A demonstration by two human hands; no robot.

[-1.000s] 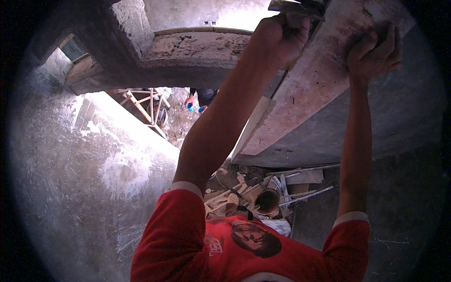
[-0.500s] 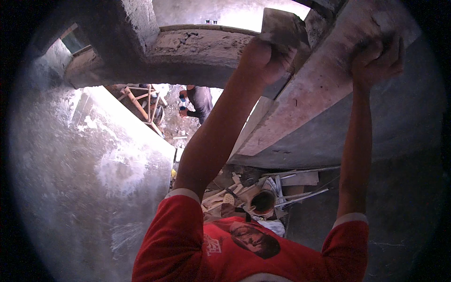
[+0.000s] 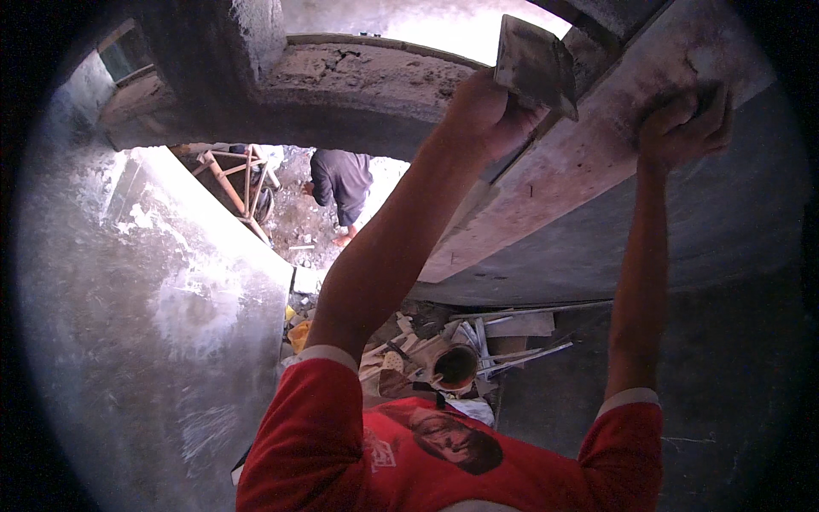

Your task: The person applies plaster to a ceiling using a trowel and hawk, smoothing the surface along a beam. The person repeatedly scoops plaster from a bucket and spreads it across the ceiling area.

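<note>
Both my arms reach up to the pale, stained long surface [image 3: 546, 183] that slants across the upper right. My left hand [image 3: 495, 124] is closed round the lower part of a flat, squarish grey piece [image 3: 533, 64], stained dark, that stands up beside the surface; its kind is not clear. Against the same surface, farther right, my right hand [image 3: 682, 132] has its fingers curled. What it grips, if anything, is hidden in shadow.
A rough concrete beam [image 3: 367, 81] crosses overhead at the left. Below lie scrap wood [image 3: 512, 324] and a round bucket [image 3: 455, 365]. Through the opening, a person in dark clothes [image 3: 345, 179] stands near a wooden frame [image 3: 230, 183]. A plastered wall [image 3: 171, 341] rises at left.
My left hand and the grey piece have shifted slightly right, and the piece is tilted differently. My right hand stays nearly in place. The person below shows more fully.
</note>
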